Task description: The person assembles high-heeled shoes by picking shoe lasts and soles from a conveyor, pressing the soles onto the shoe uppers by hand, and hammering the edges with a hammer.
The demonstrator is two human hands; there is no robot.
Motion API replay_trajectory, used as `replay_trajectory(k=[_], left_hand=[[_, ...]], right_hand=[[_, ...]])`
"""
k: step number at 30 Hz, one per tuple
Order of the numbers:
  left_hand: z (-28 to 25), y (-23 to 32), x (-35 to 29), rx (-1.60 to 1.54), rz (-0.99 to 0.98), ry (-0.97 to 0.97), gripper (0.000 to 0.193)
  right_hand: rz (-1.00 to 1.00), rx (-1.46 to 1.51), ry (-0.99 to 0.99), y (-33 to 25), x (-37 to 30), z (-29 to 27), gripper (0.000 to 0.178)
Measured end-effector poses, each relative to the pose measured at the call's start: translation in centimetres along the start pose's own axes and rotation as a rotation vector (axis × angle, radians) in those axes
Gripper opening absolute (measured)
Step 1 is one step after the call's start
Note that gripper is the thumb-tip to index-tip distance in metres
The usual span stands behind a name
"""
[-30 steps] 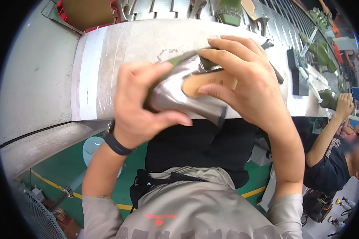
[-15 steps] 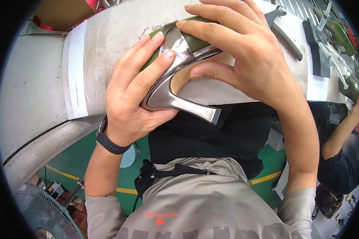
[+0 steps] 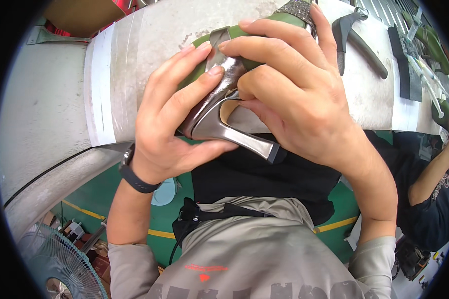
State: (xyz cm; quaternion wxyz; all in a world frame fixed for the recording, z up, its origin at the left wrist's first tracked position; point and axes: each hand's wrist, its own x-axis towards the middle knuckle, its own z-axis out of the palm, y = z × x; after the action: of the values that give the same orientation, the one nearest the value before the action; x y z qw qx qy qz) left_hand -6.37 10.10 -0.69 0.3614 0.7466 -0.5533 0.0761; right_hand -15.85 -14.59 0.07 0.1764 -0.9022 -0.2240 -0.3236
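Note:
A metallic pewter high-heeled shoe (image 3: 230, 133) is held between my hands, sole side turned toward me, on a green shoe last (image 3: 238, 32). Its slim heel points down to the right and ends in a black tip (image 3: 273, 152). My left hand (image 3: 162, 117) wraps the back of the shoe, fingers on the upper and thumb beneath the heel. With bent fingers, my right hand (image 3: 309, 94) pinches at the shoe's edge in front of the heel; whatever lies between finger and thumb is hidden. A glittering band (image 3: 298, 10) crosses the toe end.
Pliers (image 3: 374, 55) with dark handles lie on the pale worktop (image 3: 119, 65) at the right. Beyond them are a dark strip (image 3: 404, 65) and more green lasts (image 3: 436, 47). A fan (image 3: 60, 264) stands at lower left. Another person's arm (image 3: 434, 164) shows at far right.
My right hand has shifted from lying open along the shoe to pinching its edge close to the heel. The shoe has tipped slightly, and its glittering toe band has come into sight.

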Motion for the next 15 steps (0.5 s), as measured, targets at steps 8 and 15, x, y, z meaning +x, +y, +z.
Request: replay_trajectory(k=[8, 15], left_hand=[[-2.2, -0.6, 5.9, -0.505, -0.459, -0.34, 0.055], [-2.7, 1.8, 9.7, -0.311, -0.579, -0.514, 0.075]], right_hand=[[-0.001, -0.005, 0.039, 0.2, -0.7, 0.4, 0.027], [-0.001, 0.004, 0.079, 0.4, -1.1, 0.6, 0.024]])
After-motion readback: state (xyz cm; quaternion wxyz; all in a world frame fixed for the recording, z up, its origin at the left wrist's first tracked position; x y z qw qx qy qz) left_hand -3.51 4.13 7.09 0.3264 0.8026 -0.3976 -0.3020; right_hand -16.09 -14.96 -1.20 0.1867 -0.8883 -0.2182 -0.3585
